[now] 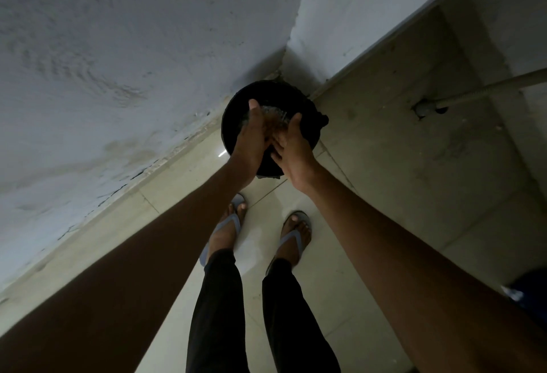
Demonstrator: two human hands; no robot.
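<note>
A black round bucket (309,106) stands on the tiled floor in the corner where two walls meet. Both my arms reach out over its mouth. Between my hands is a clear, crinkled plastic item (273,118) with something brownish in it; what it is stays too dim to tell. My left hand (251,139) grips its left side with the thumb pointing up. My right hand (294,153) grips its right side, also thumb up. The fingers of both hands meet under the item. The bucket's inside is dark and its contents are hidden.
White plastered walls (118,62) close the corner on the left and behind. A grey pipe (473,91) runs into a floor hole at the right. My feet in grey flip-flops (231,224) stand on pale tiles just before the bucket. A blue object (529,292) sits at the right edge.
</note>
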